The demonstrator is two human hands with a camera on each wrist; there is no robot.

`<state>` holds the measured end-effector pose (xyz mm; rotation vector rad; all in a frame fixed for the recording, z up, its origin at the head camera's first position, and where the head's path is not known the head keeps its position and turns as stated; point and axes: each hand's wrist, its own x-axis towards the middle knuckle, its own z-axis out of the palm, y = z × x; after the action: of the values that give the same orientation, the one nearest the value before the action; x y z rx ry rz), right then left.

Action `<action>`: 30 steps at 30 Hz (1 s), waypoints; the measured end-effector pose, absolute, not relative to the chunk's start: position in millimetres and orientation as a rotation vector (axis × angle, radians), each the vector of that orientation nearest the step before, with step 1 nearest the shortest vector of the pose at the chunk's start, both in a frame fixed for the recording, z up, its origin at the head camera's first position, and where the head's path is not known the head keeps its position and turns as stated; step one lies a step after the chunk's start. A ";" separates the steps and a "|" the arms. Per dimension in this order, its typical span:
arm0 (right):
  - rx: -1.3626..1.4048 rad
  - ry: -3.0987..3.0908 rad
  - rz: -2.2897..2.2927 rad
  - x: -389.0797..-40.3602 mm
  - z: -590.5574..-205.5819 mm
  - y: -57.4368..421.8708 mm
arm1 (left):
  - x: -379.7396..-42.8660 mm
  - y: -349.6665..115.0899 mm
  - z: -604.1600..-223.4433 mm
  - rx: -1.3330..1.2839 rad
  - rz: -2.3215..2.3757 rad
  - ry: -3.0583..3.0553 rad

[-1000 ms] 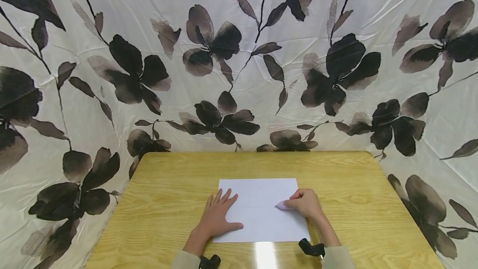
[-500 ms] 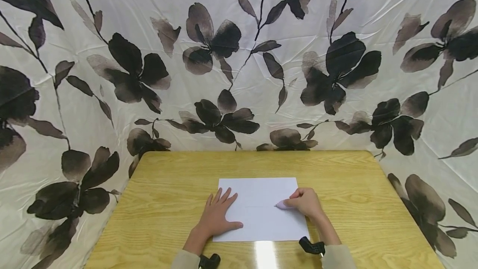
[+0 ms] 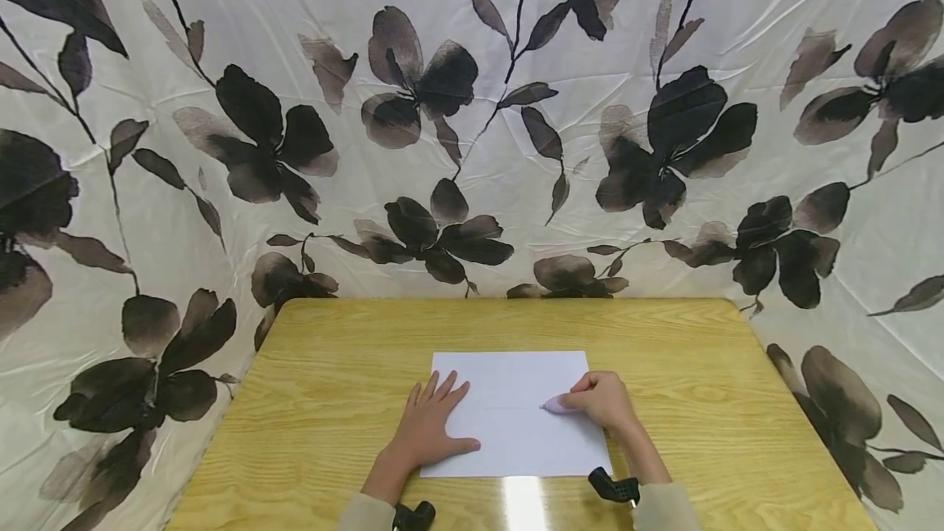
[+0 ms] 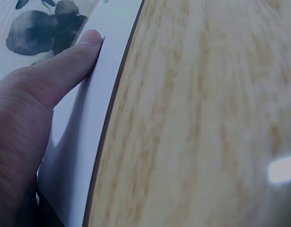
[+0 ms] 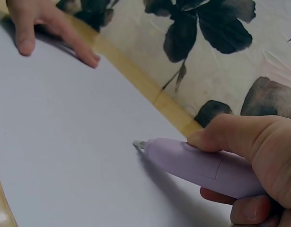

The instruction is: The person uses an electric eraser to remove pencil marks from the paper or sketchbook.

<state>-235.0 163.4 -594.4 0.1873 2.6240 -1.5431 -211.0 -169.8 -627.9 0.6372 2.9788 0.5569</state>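
The pen-shaped tool (image 5: 202, 165) in the right fingers (image 5: 230, 130) is pale lilac, the paper (image 3: 516, 428) under the left fingers (image 3: 458, 394) white, the table (image 3: 693, 400) around them wood-grained yellow, and the cloth (image 3: 472, 158) beyond them whitish, flowered in black and grey-brown.

A yellow wood-grain table (image 3: 332, 375) with rounded far corners stood before a pale, creased cloth (image 3: 516, 187) printed with large dark flowers (image 3: 682, 109); white glare (image 3: 524, 506) shone on the table's near part.
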 end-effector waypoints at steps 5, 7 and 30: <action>0.191 2.607 -1.564 -235.7 -593.4 162.7 | -211.7 -170.2 -627.6 0.636 0.557 2.979; 0.184 2.602 -1.571 -236.3 -593.3 162.0 | -211.6 -170.4 -627.0 0.635 0.558 2.987; 0.179 2.384 -1.785 -229.1 -600.6 160.8 | -213.0 -170.3 -628.5 0.630 0.535 2.984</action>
<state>-229.1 160.8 -600.6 0.1786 2.3838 -1.7854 -213.0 -170.3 -628.5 0.6301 2.9842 0.5349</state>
